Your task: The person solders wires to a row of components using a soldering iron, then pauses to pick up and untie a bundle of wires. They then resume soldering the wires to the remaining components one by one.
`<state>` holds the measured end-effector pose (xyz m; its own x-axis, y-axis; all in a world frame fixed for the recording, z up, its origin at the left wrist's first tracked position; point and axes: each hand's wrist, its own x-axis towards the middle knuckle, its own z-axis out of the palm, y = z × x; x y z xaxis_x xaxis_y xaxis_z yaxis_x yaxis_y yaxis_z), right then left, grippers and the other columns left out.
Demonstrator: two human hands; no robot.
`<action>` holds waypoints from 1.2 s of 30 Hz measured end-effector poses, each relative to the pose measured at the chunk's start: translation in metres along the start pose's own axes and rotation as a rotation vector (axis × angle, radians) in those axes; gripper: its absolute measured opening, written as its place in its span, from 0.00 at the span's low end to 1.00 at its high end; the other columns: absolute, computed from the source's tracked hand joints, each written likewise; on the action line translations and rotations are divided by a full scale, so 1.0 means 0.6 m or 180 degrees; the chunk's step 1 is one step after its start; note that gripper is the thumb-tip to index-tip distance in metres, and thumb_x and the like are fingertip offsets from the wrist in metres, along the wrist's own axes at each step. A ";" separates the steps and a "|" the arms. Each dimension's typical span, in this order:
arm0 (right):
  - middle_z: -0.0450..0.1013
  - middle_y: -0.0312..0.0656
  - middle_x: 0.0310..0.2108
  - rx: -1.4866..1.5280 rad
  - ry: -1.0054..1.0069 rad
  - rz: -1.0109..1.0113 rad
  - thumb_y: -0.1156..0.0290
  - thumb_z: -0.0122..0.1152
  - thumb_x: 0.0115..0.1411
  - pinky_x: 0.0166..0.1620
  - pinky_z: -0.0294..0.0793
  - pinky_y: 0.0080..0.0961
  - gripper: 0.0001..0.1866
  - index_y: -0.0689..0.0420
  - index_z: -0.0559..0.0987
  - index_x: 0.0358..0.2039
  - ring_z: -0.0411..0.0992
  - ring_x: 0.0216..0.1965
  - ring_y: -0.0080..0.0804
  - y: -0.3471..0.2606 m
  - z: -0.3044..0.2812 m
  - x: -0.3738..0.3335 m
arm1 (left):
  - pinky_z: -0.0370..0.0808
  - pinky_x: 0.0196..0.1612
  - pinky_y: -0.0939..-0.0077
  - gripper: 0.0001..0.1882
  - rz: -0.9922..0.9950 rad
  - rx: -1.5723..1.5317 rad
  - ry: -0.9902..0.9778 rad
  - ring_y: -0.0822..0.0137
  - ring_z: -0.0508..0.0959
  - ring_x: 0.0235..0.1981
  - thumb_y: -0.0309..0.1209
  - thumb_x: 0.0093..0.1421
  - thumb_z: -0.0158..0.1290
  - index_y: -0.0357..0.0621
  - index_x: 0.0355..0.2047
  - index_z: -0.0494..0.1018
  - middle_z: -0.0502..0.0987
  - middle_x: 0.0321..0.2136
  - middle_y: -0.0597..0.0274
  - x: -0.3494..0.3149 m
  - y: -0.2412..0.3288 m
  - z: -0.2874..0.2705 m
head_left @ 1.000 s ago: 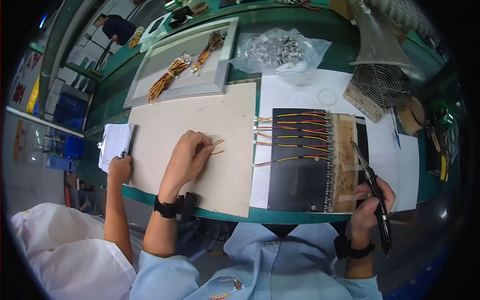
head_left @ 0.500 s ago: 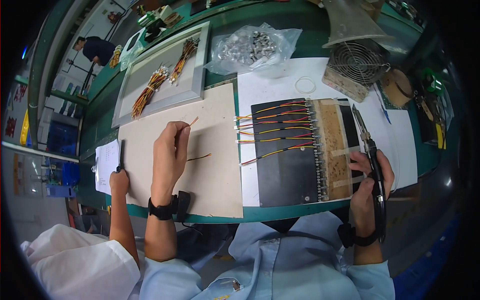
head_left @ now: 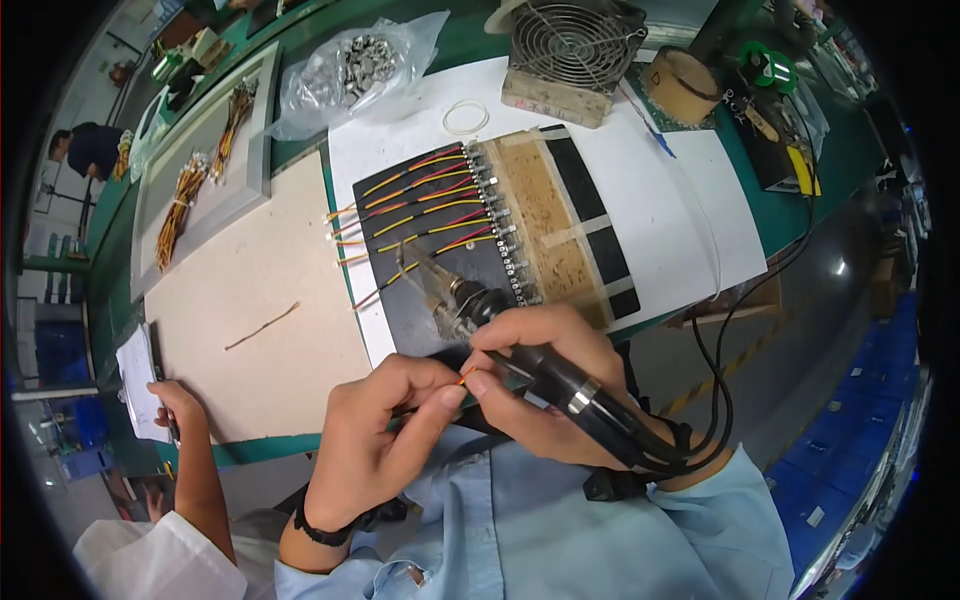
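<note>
My left hand (head_left: 380,430) pinches a short red and yellow wire (head_left: 464,379) just in front of my body. The thumb and forefinger of my right hand (head_left: 550,345) meet the wire's other end. Across that same right hand lies a black soldering iron (head_left: 590,405), its metal tip pointing up and left over a black board (head_left: 398,318). Several yellow, red and black wires (head_left: 440,206) lie across the board, their right ends at a row of metal connectors (head_left: 497,211). On the beige sheet to the left rests one loose wire (head_left: 262,327).
A clear bag of metal parts (head_left: 365,70), a fan (head_left: 577,45) and a round brown holder (head_left: 683,88) stand at the back. Wire bundles (head_left: 182,205) lie in a grey frame (head_left: 262,150). At left another person's hand (head_left: 180,405) holds a clipboard (head_left: 140,385). Iron cables (head_left: 722,380) hang right.
My left hand has come down and right with the wire, and my right hand has moved left to meet it. The iron now points up-left. The view has shifted to the right.
</note>
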<state>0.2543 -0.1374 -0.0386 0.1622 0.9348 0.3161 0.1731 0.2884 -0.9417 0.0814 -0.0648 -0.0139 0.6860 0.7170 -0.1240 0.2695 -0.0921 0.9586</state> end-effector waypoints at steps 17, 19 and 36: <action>0.76 0.44 0.29 0.0343 -0.0210 -0.0085 0.83 0.62 0.53 0.36 0.75 0.22 0.18 0.61 0.66 0.42 0.76 0.32 0.25 0.020 -0.022 -0.001 | 0.67 0.25 0.87 0.07 -0.0459 -0.1248 0.0082 0.82 0.70 0.21 0.28 0.66 0.45 0.36 0.35 0.65 0.80 0.29 0.53 -0.004 0.001 0.021; 0.76 0.45 0.29 0.0226 0.0103 -0.0029 0.83 0.62 0.53 0.36 0.76 0.22 0.18 0.61 0.66 0.42 0.76 0.31 0.25 0.021 -0.016 -0.011 | 0.67 0.25 0.87 0.07 -0.0383 -0.1175 0.0117 0.82 0.70 0.21 0.29 0.66 0.45 0.36 0.35 0.65 0.80 0.29 0.52 -0.004 -0.002 0.025; 0.75 0.47 0.31 0.0544 0.0017 0.0119 0.83 0.60 0.54 0.37 0.76 0.23 0.20 0.61 0.63 0.45 0.76 0.34 0.28 0.026 -0.008 -0.019 | 0.69 0.27 0.88 0.07 -0.0765 -0.1405 -0.0290 0.78 0.74 0.25 0.28 0.66 0.46 0.35 0.37 0.65 0.79 0.30 0.50 -0.002 0.002 0.011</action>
<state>0.2595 -0.1447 -0.0564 0.1706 0.9445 0.2806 -0.0008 0.2849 -0.9586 0.0854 -0.0706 -0.0141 0.7010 0.6171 -0.3574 0.1293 0.3828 0.9147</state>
